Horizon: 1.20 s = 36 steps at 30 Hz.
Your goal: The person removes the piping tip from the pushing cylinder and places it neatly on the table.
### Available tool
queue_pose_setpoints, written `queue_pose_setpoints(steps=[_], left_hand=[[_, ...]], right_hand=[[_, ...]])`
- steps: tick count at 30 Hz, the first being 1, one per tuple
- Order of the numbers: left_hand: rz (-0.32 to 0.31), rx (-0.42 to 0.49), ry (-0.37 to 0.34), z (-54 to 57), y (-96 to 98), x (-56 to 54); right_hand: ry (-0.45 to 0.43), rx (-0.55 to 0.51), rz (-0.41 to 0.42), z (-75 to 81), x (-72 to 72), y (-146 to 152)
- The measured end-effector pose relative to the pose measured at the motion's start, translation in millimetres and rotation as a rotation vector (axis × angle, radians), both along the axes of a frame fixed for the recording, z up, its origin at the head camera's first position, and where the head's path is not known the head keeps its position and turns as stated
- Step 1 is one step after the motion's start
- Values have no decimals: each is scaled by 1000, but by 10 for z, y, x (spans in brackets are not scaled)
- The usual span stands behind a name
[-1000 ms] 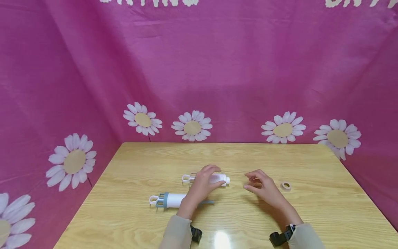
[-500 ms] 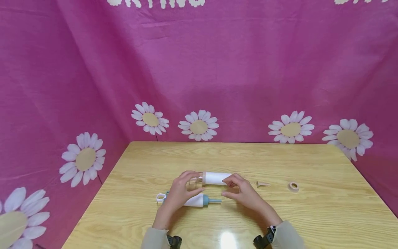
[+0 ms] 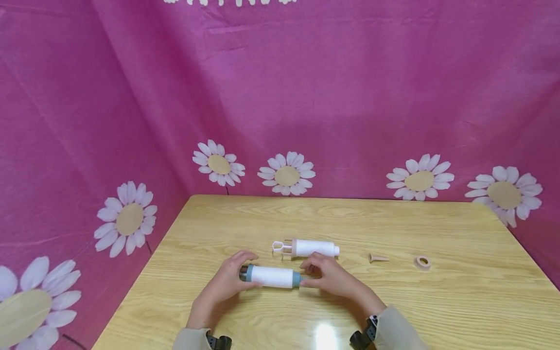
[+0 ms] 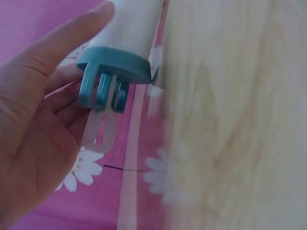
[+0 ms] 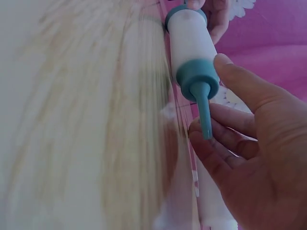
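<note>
A plunger syringe with a white barrel and teal ends lies crosswise between both hands. My left hand holds its handle end, thumb along the barrel and fingers behind the teal collar. A pale pull loop sticks out there beside the palm. At the other end, my right hand curves loosely around the teal nozzle. Its thumb is by the front collar, with the fingers behind the nozzle; whether they touch it I cannot tell. Just beyond lies a similar syringe with a pinkish-beige collar.
To the right on the wooden table lie a small beige nozzle and a beige ring. A pink curtain printed with daisies hangs behind the table and along its left side.
Both hands have left the beige-collared syringe and come nearer, to the teal one. The left hand has taken hold of it. The beige nozzle, unseen at first, lies on the table.
</note>
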<state>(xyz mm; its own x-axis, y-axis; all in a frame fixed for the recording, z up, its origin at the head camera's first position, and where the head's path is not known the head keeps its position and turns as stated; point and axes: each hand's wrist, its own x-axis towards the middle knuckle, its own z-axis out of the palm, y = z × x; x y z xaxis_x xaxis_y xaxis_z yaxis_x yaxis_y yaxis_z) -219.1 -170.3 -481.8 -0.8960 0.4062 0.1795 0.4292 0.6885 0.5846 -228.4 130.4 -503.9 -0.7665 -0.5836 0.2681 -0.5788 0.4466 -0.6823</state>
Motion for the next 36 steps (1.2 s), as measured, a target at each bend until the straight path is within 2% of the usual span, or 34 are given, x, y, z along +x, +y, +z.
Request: queue_pose_setpoints(steps=[7,11,15,19,27,31,36], left_hand=[[-14,19,-100,7,-40,9],[-15,34,-113,-5,-34,-1],[-14,48,-103,3,-18,1],[-17,76,-90,64,9,25],[4,68,-2,244,106,81],[-7,76,10,261,175,92],[-48,94,19,251,309,83]], right_hand=[[2,40,41,-7,-12,-11],[9,42,38,-19,-1,-5],[-22,15,-1,-4,37,4],[-70,-42,-37,42,84,34],[8,-161,-60,102,137,136],[27,-186,-69,82,162,200],[25,-226,-91,74,224,339]])
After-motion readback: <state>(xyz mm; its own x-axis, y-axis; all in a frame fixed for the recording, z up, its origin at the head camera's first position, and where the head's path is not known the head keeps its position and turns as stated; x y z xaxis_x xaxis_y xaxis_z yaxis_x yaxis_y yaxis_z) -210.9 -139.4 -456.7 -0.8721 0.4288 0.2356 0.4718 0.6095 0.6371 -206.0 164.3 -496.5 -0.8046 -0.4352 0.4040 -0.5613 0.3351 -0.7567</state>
